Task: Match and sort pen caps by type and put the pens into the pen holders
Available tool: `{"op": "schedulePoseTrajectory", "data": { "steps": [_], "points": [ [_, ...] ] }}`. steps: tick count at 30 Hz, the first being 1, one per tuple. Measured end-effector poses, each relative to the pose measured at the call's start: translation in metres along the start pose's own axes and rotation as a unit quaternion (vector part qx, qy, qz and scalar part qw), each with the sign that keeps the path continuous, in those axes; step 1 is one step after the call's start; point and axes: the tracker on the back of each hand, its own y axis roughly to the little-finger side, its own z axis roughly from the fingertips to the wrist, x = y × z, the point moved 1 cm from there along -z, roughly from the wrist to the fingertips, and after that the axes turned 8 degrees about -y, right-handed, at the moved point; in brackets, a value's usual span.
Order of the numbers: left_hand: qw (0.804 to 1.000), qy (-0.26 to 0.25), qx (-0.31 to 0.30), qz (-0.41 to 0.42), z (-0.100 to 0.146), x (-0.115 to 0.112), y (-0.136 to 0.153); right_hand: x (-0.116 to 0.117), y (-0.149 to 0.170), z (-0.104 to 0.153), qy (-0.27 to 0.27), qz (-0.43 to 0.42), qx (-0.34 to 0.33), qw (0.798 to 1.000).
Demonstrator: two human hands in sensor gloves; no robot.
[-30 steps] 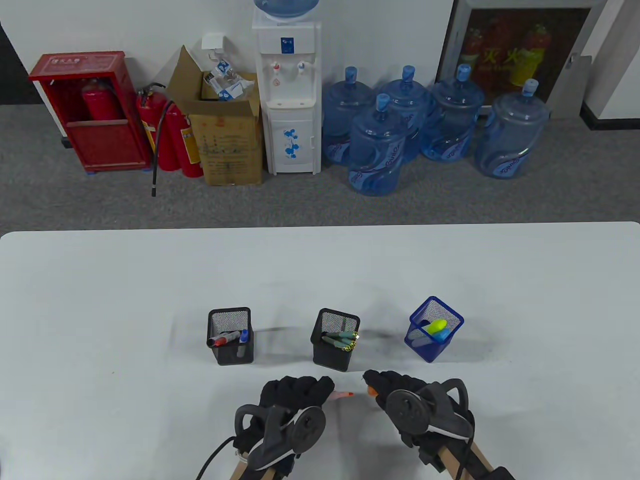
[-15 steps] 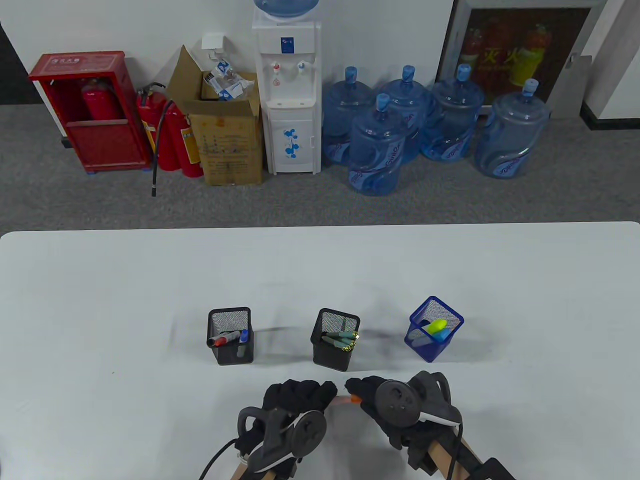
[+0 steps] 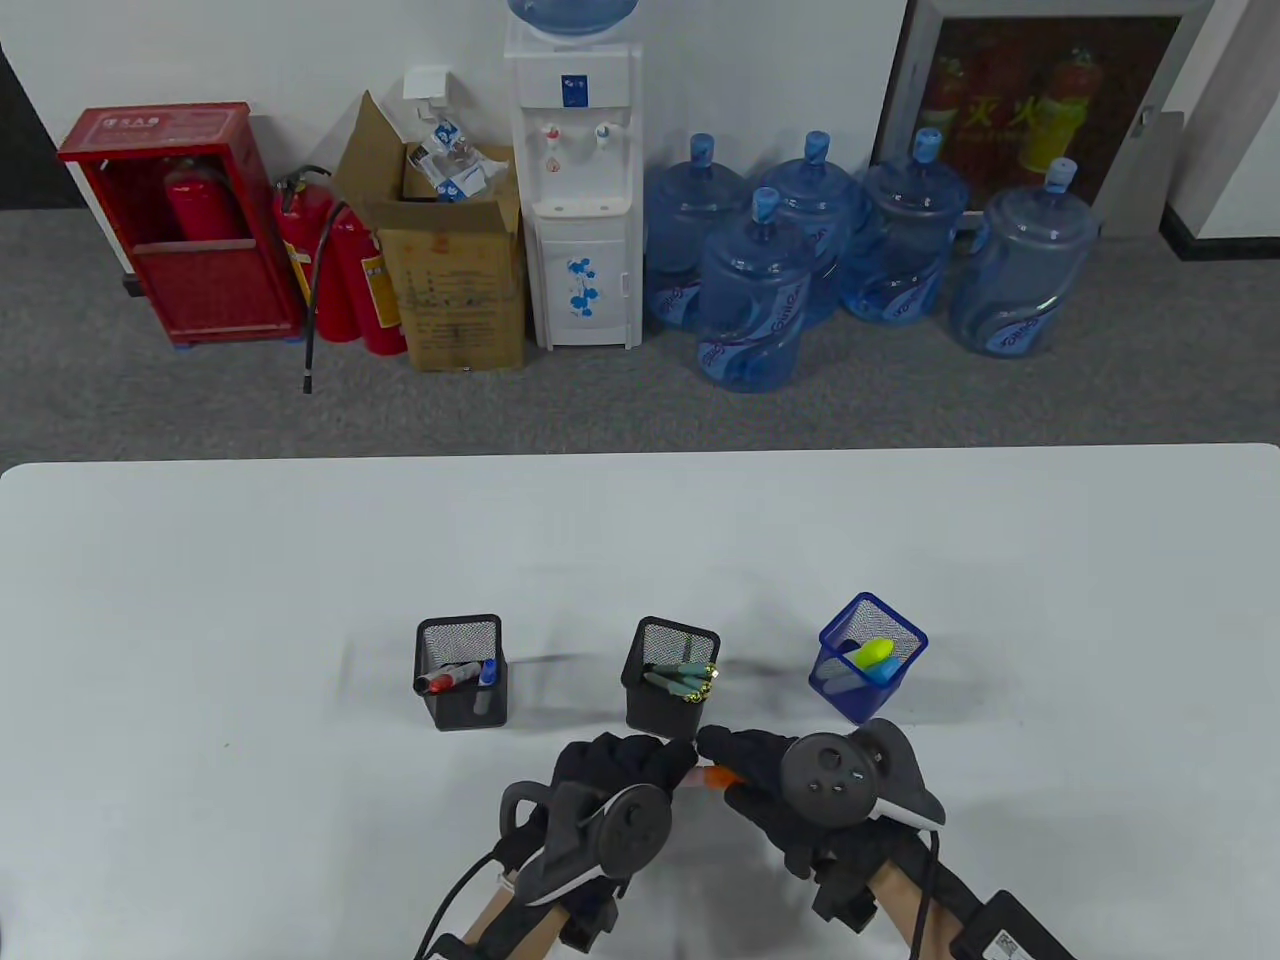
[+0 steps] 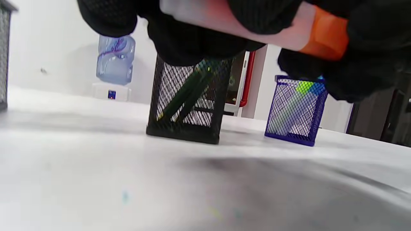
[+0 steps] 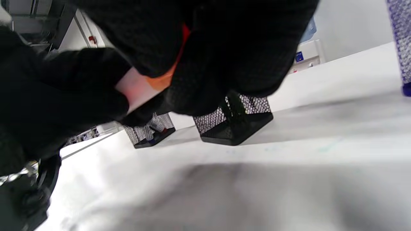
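Both gloved hands meet just in front of the middle black mesh holder (image 3: pixel 670 678). My left hand (image 3: pixel 625 765) grips the pale pink barrel of a highlighter (image 3: pixel 702 778). My right hand (image 3: pixel 745 765) holds its orange cap (image 4: pixel 324 37) at the barrel's end. The cap sits against the barrel (image 5: pixel 135 88); I cannot tell whether it is fully seated. The left black holder (image 3: pixel 460 672) contains red and blue markers. Green pens lean inside the middle holder (image 4: pixel 189 99). The blue mesh holder (image 3: pixel 872 657) carries yellow and blue highlighters.
The white table (image 3: pixel 200 620) reaches to a far edge. Beyond it, on the grey carpet, stand water jugs (image 3: pixel 755 290), a dispenser (image 3: pixel 575 180), a cardboard box (image 3: pixel 450 260) and red extinguishers (image 3: pixel 340 270). The three holders stand in a row just past my hands.
My hands have come together: the right hand moved left with the orange cap onto the highlighter's end. Both hands have shifted a little toward the middle holder.
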Motion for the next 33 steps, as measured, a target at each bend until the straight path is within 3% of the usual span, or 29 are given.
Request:
{"op": "schedulePoseTrajectory", "data": {
  "steps": [4,14,22,25,29,33],
  "points": [
    [1.0,-0.007,-0.003,0.025,0.002,0.001,0.001,0.008,-0.016,-0.001,0.026,0.082,-0.011,0.996],
    [0.996,-0.058,-0.016,0.069,0.007,0.017,-0.004,-0.004,-0.032,0.009,0.095,0.067,-0.032,0.993],
    [0.995,-0.063,-0.031,0.073,0.009,0.02,-0.006,0.0,-0.037,0.01,0.099,0.082,-0.045,0.991],
    [0.996,-0.044,-0.036,0.068,0.011,0.012,-0.006,0.002,-0.034,0.013,0.069,0.101,-0.046,0.991],
    [0.995,-0.025,-0.015,0.092,0.008,0.009,-0.008,-0.017,-0.028,0.022,0.071,0.155,-0.017,0.985],
    [0.997,-0.046,0.005,0.057,0.008,0.008,0.003,-0.063,-0.007,0.04,0.168,0.205,0.043,0.963]
  ]
}}
